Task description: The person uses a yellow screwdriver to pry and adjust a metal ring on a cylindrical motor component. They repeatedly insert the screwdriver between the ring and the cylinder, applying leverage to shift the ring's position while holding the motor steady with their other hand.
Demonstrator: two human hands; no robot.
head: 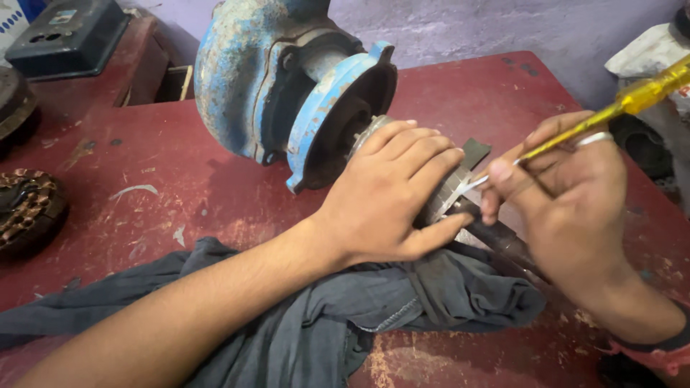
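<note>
The left hand (392, 194) clamps its grip over the round grey metal part (440, 192) projecting from the worn blue cast pump housing (244, 65). Just right of it, the right hand (575, 208) pinches the yellow-handled screwdriver (632, 100), whose long axis slants down-left, tip touching that part.

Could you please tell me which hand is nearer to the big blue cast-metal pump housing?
Left. The left hand grips a metal part right at the blue cast-metal pump housing; the right hand holds a yellow-handled screwdriver farther off.

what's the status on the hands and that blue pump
Left hand gripping round metal part on shaft of worn blue cast-metal pump. Right hand holds yellow-handled screwdriver, tip at the part. Crumpled grey cloth under the work.
</note>
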